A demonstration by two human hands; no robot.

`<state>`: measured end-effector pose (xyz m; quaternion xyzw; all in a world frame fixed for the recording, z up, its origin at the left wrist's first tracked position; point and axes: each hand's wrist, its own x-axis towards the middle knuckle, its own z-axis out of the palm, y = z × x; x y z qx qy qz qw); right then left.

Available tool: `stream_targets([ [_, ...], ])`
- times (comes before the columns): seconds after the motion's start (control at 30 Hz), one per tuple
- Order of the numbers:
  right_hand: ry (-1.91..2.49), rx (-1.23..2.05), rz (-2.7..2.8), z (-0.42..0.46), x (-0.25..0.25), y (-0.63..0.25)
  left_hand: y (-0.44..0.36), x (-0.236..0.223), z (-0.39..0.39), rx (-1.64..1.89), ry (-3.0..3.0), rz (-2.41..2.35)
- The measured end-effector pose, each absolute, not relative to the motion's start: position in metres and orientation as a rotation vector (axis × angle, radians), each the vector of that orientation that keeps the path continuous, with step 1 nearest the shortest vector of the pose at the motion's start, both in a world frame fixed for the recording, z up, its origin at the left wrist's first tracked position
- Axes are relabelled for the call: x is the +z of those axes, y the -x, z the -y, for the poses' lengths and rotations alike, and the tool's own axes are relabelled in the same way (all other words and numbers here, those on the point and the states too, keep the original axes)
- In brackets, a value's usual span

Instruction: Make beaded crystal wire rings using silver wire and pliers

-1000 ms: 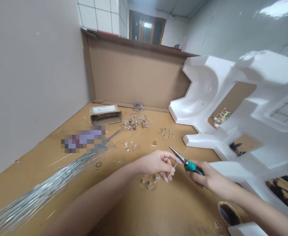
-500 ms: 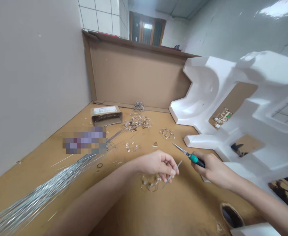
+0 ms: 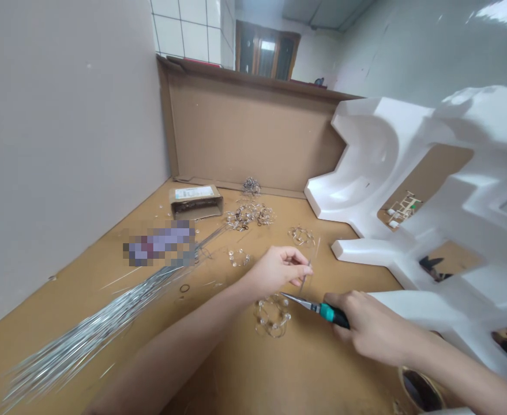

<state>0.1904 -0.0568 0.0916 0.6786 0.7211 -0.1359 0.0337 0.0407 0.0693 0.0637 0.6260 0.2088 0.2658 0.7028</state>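
**Over the worktop (image 3: 231, 369), a thin grey rod (image 3: 304, 282) in one hand and pliers (image 3: 314, 305) in the other**

Just above the middle of the worktop, the thin grey rod is pinched between the thumb and fingers of the left hand (image 3: 281, 270), slanting, with its lower end free below the fingertips; it is partly blurred. The right hand (image 3: 363, 325) is wrapped around the teal-and-black handles of the pliers, whose long narrow nose points left, below the left hand. The jaws of the pliers look closed.

In view, the nose tip meets the upper edge of a ring of wire and clear beads (image 3: 273, 316) lying on the worktop; whether they touch, I cannot tell. Beyond the left hand lie a second beaded ring (image 3: 238, 258) and, farther right, a third beaded ring (image 3: 300, 236). Behind these sits a loose heap of small wire pieces (image 3: 248, 216), with a darker clump (image 3: 251, 185) near the back edge.

To the left, a bundle of long shiny wires (image 3: 89, 325) runs diagonally, near a small dark ring (image 3: 184, 288) and a purple patch (image 3: 162, 239) too pixelated to make out. A small cardboard box (image 3: 196, 208) stands behind the patch. Large white foam (image 3: 368, 138) fills the right side, and a cardboard panel (image 3: 253, 132) rises at the back.
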Motion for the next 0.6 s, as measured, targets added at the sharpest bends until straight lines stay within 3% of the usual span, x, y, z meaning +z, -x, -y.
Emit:
stream_targets([
  [0.4,-2.055,-0.438,-2.175,0.057,0.097,-0.186,-0.037,0.069,-0.066,0.502,-1.533,-0.415],
  [0.6,-2.06,-0.451,-2.179,0.059,0.094,-0.191,-0.038,0.057,-0.096,0.775,-1.52,-0.52],
])
